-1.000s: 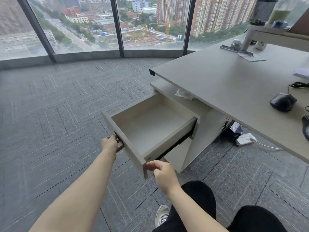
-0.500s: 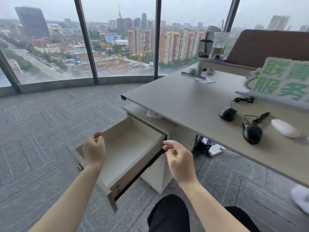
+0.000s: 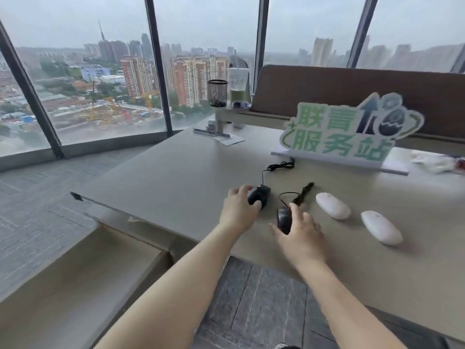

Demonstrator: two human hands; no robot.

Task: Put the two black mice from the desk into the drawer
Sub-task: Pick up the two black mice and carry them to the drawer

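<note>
Beige drawer (image 3: 83, 278) at lower left, pulled out, nothing visible inside it. Grey carpet floor (image 3: 37, 222) beside it, big windows (image 3: 83, 79) behind with city view. Pale bench (image 3: 176, 177) runs from centre to the right edge. My left hand (image 3: 237, 210) is over the left black mouse (image 3: 259, 199), fingers curled round its left side and thumb against its near edge, touching it; mouse looks to be sitting on the bench, can't tell if lifted. Its cord (image 3: 279, 167) runs back to a coiled bundle near the sign. My right hand (image 3: 299, 235) is just right of that, fingers spread around the second black mouse (image 3: 283, 219), thumb below it and a finger along its right side; contact looks partial, grip not closed tight. This mouse's cord (image 3: 302, 197) loops behind to a dark bundled length. Both black mice on the bench, near the front edge, close together, well apart from the drawer. Right of my hands, two white mice (image 3: 333, 205), one behind the other toward the right, untouched. Farther back: mesh pen cup (image 3: 217, 93), a clear cup (image 3: 237, 83), a green-and-white cut-out sign (image 3: 339, 137) with Chinese characters, brown divider panel (image 3: 352, 96) behind it.
</note>
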